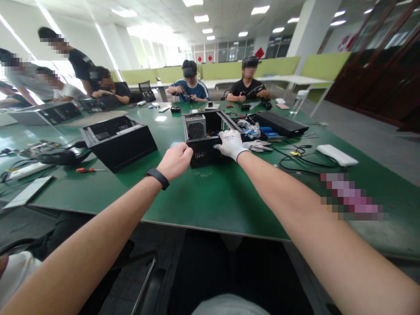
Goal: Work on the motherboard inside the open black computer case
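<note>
1. Computer case (207,148), black, open-topped, mid-frame on green bench (210,199); power supply (196,129) inside, upper left corner.
2. Left hand (177,160), bare, dark wristband (158,178): fingers curled fist-like at case's lower left edge; can't tell if pinching anything.
3. Right hand (232,145), white glove: laid over case's top front edge, thumb toward front panel; can't tell if gripping.
4. Grey-white glove (260,146) just right of right hand.
5. Second black case (129,148), tilted, left of centre; orange-handled screwdriver (85,170) lower left of it.
6. White box (337,155), right side.
7. Two seated co-workers, upper middle, each holding dark objects.
</note>
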A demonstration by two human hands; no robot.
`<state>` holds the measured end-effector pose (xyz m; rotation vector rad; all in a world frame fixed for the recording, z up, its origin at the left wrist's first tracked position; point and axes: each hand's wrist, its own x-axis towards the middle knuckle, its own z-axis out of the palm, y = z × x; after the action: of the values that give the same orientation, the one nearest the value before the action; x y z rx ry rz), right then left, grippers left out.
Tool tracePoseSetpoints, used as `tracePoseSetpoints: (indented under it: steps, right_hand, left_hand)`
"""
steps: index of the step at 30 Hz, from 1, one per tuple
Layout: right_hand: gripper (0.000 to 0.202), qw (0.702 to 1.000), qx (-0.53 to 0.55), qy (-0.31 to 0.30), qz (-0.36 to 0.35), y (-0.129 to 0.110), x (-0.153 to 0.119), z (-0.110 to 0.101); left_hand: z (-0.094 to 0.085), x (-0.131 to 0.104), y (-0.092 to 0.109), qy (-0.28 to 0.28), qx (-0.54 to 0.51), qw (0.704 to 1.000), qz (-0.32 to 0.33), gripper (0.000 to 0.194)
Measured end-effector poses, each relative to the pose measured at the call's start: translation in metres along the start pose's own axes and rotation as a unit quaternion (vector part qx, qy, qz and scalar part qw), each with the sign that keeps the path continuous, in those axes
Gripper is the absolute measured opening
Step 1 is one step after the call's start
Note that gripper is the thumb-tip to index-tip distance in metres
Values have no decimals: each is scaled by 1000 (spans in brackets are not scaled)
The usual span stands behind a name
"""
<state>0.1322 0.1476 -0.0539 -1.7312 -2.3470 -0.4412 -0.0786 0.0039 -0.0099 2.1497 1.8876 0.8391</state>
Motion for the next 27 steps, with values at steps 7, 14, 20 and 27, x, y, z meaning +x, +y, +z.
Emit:
tracePoseSetpoints:
  steps: [7, 14, 20, 27]
  right_hand:
    - [52, 999, 12, -1, -38, -8, -39, -14]
    - [47, 997, 30, 39, -51, -26, -142, -44]
    - [38, 994, 63, 64, -68, -33, -242, -75]
    - [28, 985, 135, 77, -80, -36, -315, -95]
  left_hand:
    - [-16, -2, 12, 11, -6, 1000, -9, 20]
    - [-20, 1, 40, -73, 18, 997, 6, 23]
    - [8, 3, 54, -216, 165, 957, 99, 39]
    - [41, -12, 78, -343, 289, 876, 177, 31]
